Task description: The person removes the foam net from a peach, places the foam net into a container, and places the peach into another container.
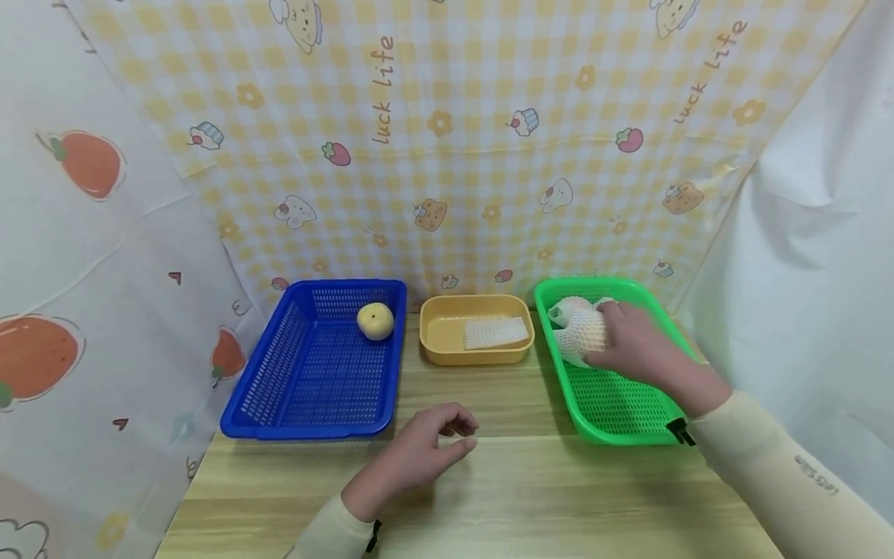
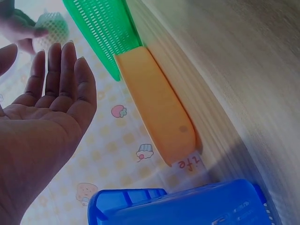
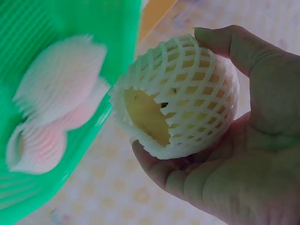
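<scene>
My right hand point(image 1: 635, 345) reaches over the green basket point(image 1: 618, 407) and grips a round yellow fruit in a white foam net point(image 3: 201, 101). Thumb and fingers curl around the net from opposite sides, and the bare end of the fruit shows through the net's opening. Behind it, more foam-netted pieces in white and pink point(image 3: 63, 79) lie in the basket. My left hand point(image 1: 429, 442) hovers over the table, in front of the yellow tray point(image 1: 478, 358), fingers loosely bent and holding nothing. In the left wrist view its palm shows bare.
At the left stands a blue basket point(image 1: 317, 380) with one unwrapped pale yellow fruit point(image 1: 375, 321) in its back right corner. A flattened white foam net point(image 1: 494, 332) lies in the yellow tray between the baskets. A checked cloth point(image 1: 447, 171) hangs right behind them.
</scene>
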Action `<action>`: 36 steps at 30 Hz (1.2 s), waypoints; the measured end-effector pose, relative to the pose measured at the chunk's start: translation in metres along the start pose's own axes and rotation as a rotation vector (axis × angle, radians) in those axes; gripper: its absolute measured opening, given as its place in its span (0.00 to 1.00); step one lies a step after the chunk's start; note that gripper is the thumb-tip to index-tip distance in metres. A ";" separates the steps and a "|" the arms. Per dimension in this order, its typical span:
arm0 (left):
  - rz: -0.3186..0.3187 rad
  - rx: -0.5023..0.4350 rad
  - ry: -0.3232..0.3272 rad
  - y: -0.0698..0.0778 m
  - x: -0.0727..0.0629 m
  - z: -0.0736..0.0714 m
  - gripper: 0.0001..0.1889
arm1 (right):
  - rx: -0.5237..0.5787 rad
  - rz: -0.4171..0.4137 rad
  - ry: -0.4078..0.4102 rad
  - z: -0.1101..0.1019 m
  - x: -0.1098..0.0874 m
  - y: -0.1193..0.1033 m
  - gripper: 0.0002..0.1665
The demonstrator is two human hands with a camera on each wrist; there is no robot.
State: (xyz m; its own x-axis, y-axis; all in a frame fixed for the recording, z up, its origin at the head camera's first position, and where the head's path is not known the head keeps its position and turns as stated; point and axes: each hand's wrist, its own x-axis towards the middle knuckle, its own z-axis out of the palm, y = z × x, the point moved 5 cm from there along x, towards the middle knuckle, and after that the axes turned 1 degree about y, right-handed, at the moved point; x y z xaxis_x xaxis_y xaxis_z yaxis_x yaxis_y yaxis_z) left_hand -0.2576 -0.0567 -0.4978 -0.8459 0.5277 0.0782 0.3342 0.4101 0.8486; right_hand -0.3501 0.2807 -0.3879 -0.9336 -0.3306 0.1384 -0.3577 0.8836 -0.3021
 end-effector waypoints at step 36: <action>0.008 -0.013 0.049 -0.003 -0.011 -0.014 0.05 | 0.014 -0.327 -0.074 0.063 -0.013 -0.142 0.49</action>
State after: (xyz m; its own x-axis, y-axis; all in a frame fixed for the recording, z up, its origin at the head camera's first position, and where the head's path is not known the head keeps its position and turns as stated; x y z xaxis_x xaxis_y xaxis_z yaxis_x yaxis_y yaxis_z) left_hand -0.2553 -0.0744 -0.4942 -0.8625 0.4939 0.1100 0.3357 0.3959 0.8547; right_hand -0.2885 0.1391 -0.4067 -0.7682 -0.6194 0.1616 -0.6384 0.7224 -0.2659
